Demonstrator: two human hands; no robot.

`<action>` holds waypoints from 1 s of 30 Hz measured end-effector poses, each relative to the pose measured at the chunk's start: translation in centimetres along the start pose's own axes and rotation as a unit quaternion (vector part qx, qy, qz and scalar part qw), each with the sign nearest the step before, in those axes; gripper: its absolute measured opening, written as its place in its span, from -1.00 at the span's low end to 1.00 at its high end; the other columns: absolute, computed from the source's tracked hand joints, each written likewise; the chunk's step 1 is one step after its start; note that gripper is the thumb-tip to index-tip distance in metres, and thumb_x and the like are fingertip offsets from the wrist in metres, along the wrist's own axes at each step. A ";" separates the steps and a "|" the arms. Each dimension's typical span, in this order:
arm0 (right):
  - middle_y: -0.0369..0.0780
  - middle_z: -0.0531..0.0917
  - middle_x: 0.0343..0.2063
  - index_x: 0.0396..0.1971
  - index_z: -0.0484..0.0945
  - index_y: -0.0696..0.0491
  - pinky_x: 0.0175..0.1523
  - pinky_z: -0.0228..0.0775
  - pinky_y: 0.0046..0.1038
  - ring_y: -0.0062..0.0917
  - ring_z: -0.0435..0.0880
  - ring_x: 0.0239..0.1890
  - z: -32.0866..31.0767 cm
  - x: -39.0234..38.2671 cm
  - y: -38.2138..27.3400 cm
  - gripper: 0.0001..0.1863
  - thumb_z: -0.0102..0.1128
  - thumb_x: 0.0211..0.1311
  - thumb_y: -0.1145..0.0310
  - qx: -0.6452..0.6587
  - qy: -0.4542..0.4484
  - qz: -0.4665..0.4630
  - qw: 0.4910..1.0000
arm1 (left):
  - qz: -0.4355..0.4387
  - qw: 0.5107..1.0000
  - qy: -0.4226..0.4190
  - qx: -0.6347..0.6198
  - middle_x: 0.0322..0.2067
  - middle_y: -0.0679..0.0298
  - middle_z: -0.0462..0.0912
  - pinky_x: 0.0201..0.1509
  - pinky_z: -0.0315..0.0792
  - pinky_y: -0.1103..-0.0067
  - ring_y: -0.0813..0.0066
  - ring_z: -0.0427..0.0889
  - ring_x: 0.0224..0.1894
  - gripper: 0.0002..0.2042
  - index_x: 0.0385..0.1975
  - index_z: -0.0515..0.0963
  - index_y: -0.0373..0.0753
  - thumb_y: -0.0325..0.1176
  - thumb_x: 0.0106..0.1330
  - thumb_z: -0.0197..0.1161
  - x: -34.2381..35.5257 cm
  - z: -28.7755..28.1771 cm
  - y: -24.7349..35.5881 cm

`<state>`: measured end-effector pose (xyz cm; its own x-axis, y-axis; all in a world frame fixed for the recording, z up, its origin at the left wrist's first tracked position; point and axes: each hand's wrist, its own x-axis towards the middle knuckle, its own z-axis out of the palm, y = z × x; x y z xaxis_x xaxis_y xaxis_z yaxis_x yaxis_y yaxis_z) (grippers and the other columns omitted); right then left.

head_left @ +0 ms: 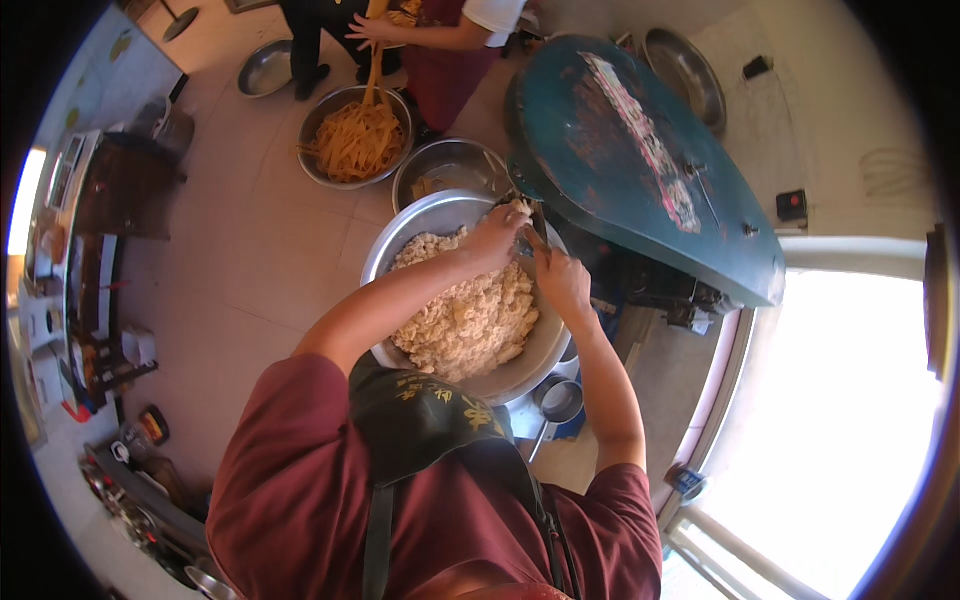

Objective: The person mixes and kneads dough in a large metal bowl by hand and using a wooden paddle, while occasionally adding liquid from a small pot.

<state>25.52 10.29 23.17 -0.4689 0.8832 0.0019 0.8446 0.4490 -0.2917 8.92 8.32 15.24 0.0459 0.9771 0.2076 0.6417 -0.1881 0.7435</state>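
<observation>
A wide metal bowl of crumbly pale dough stands in front of my body. My left hand reaches over its far rim, fingers curled at a small clump of dough beside the green machine. Close by on the right, my right hand is closed around a dark, narrow, handle-like piece. Its far end meets the machine's near corner, and my fingers hide part of it. Both forearms pass over the bowl's sides.
Beyond the bowl sits another metal bowl with a few scraps. Farther left, a person handles wide yellow noodle strips over a bowl of noodle strips. A small saucepan is by my right side. Dark shelving lines the left wall.
</observation>
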 end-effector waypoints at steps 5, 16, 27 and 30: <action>0.05 0.66 -0.59 -0.48 0.59 0.13 -0.39 0.57 -0.07 -0.04 0.69 -0.50 5.6 4.3 3.4 -0.54 -0.02 0.37 0.03 -0.091 0.019 0.050 0.994 | -0.120 0.977 -0.140 -0.109 0.06 -0.04 0.44 0.20 0.42 0.27 0.00 0.48 0.12 -0.46 0.13 0.40 -0.23 -0.67 0.07 0.18 -7.0 -5.4 2.4; 0.00 0.60 -0.19 -0.15 0.61 0.11 -0.06 0.46 -0.21 -0.08 0.59 -0.11 -0.8 -7.7 10.7 -0.74 0.18 0.31 0.25 0.122 -0.117 -0.036 0.985 | -0.566 0.815 0.028 -0.122 0.18 -0.06 0.42 0.25 0.32 0.35 0.11 0.44 0.22 -0.34 0.26 0.25 -0.45 0.05 0.42 0.05 -20.6 -1.8 -3.9; 0.22 0.47 -0.13 -0.03 0.52 0.08 -0.13 0.47 -0.08 0.14 0.58 -0.21 10.1 -12.1 16.9 -0.65 0.08 0.38 0.14 0.176 -0.133 0.056 0.974 | -0.532 0.542 0.059 -0.648 0.12 0.15 0.53 0.21 0.44 0.33 0.27 0.52 0.13 -0.34 0.21 0.40 -0.20 0.24 0.35 0.08 -14.6 1.7 -14.5; 0.24 0.47 -0.16 -0.04 0.47 0.09 -0.14 0.45 -0.03 0.17 0.57 -0.24 9.5 -13.0 14.8 -0.67 0.10 0.36 0.17 0.176 -0.126 0.063 0.974 | -0.608 0.615 -0.012 -0.502 0.05 0.14 0.58 0.04 0.53 0.32 0.30 0.58 0.04 -0.47 0.16 0.44 -0.19 0.10 0.39 0.11 -8.6 3.2 -14.0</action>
<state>41.63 4.15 9.79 -0.4528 0.8473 -0.2775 0.7793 0.2249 -0.5849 1.95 2.85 1.03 0.0194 0.4550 -0.8903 -0.5833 0.7284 0.3595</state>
